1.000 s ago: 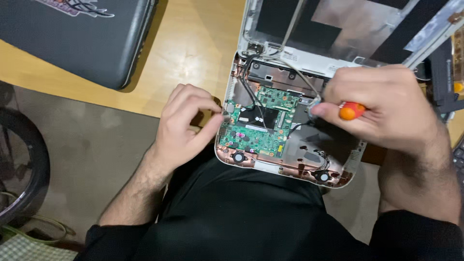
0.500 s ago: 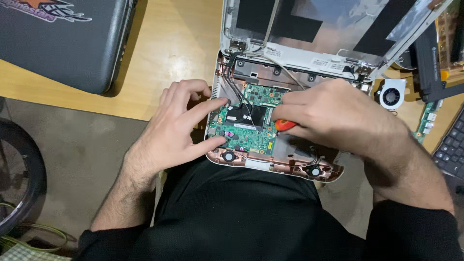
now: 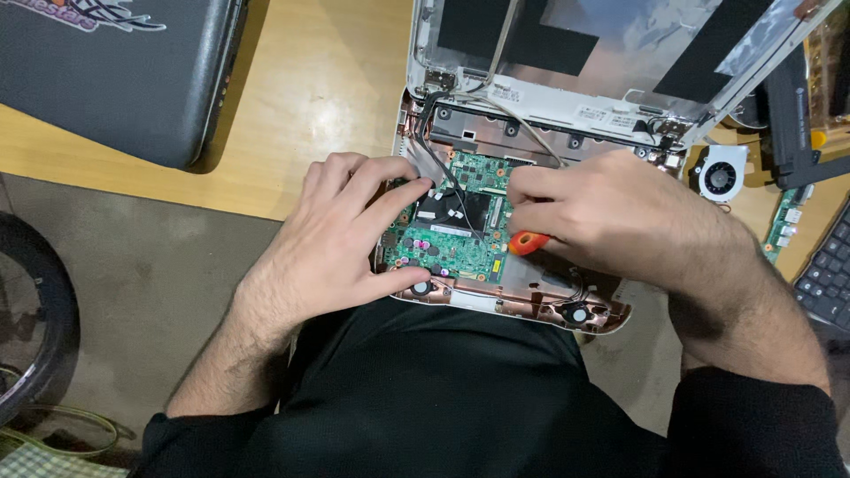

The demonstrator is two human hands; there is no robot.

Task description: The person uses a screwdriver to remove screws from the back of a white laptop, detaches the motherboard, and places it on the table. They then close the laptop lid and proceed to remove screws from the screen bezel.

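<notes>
Left hand [image 3: 332, 243] spread on circuit board [image 3: 452, 235]; right hand [image 3: 611, 221] grips orange screwdriver [image 3: 528, 242].
Board at frame centre: likely light, stiff, fragile; hold by edges.

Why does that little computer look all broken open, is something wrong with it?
The small laptop lies with its cover off, so the green circuit board and loose cables show. Its front edge hangs over the wooden table. A small fan lies loose beside it. Nothing looks spilled.

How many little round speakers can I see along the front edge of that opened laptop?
2: one speaker by the left hand's thumb, the other speaker at the front right, below the right hand. Hands may hide more.
</notes>
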